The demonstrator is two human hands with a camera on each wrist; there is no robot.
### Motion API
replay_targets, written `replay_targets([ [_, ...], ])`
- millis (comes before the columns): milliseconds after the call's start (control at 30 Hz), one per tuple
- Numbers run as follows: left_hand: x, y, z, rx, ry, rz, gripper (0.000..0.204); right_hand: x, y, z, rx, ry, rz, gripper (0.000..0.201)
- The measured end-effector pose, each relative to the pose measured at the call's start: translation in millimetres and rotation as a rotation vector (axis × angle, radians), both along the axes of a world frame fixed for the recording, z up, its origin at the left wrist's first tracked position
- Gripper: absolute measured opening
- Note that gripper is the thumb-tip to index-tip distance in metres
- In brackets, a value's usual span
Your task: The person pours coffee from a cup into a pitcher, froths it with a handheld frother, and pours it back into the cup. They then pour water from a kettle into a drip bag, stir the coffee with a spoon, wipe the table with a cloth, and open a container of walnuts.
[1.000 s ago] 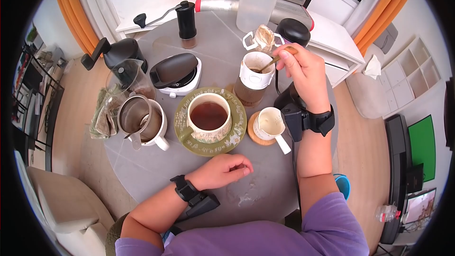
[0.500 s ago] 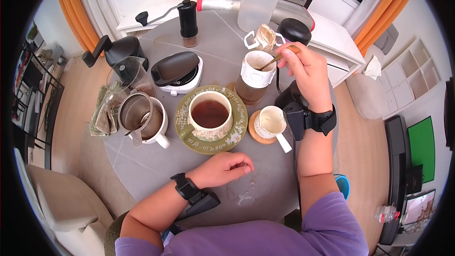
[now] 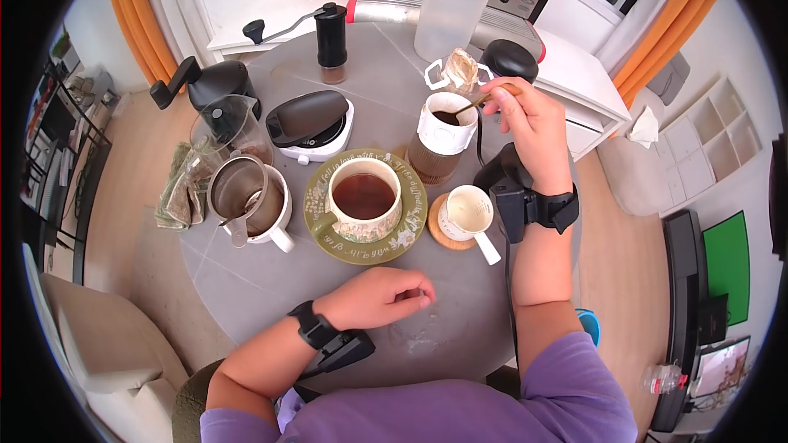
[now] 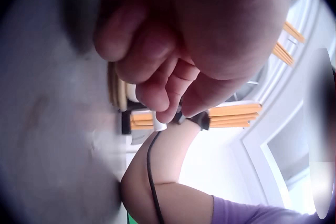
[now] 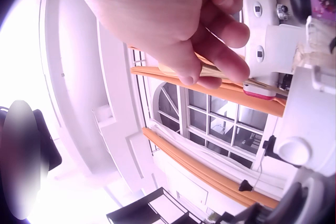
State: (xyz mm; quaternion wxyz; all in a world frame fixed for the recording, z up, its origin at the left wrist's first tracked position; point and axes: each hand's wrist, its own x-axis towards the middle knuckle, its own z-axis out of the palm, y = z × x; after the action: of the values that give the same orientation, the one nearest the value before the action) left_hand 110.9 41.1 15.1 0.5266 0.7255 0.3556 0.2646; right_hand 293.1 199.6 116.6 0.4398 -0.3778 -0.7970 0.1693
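My right hand (image 3: 529, 131) pinches a thin brown spoon (image 3: 469, 107) between thumb and fingers, its lower end inside a white cup-like top (image 3: 443, 139) on a ribbed glass (image 3: 432, 167). Dark contents show inside that top. In the right wrist view the hand (image 5: 184, 29) holds the spoon handle (image 5: 261, 84) from above. My left hand (image 3: 373, 299) rests with fingers loosely curled near the table's front, holding nothing. Just beyond it a patterned mug (image 3: 361, 232) of reddish-brown liquid stands on a green saucer (image 3: 369, 254).
A small white pitcher (image 3: 466, 212) sits on a wooden coaster, right of the saucer. To the left are a mug with a metal strainer (image 3: 238, 189), a glass jug (image 3: 226, 127) and a white scale (image 3: 324, 148). A used filter bag (image 3: 460, 70) and a tall clear container (image 3: 451, 12) stand behind.
The spoon lies at a flatter slant, and dark contents have come into sight in the white top. My left hand has shifted slightly left. The head view has moved a little.
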Motion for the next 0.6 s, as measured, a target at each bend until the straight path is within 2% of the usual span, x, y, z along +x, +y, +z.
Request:
replay_targets([
  [67,-6,-9,18,0.051,0.067,0.008,0.014,2,4,-4,0.027,0.013,-0.003,0.016],
  [133,-16,-20,28,0.309,0.007,0.286,0.013,3,5,-4,0.053,0.027,-0.008,0.016],
  [167,-24,-25,30,0.314,0.01,0.283,0.013,4,4,-3,-0.006,-0.012,0.024,0.016],
  [233,-36,-33,31,0.443,0.066,0.741,0.02,4,1,1,-0.088,-0.028,0.105,0.017],
  [267,-37,-34,33,0.445,0.067,0.741,0.02,6,2,1,-0.086,-0.027,0.106,0.017],
  [333,-38,-36,33,0.392,0.17,1.001,0.028,11,3,0,-0.087,0.042,0.098,0.017],
  [367,-38,-35,30,0.358,0.204,0.989,0.033,11,2,-1,-0.09,0.04,0.098,0.017],
  [500,-39,-29,16,0.3,0.263,0.966,0.028,5,1,0,-0.106,0.04,0.131,0.018],
  [600,-45,-24,12,0.287,0.322,0.905,0.03,3,1,-1,-0.081,0.034,0.086,0.018],
])
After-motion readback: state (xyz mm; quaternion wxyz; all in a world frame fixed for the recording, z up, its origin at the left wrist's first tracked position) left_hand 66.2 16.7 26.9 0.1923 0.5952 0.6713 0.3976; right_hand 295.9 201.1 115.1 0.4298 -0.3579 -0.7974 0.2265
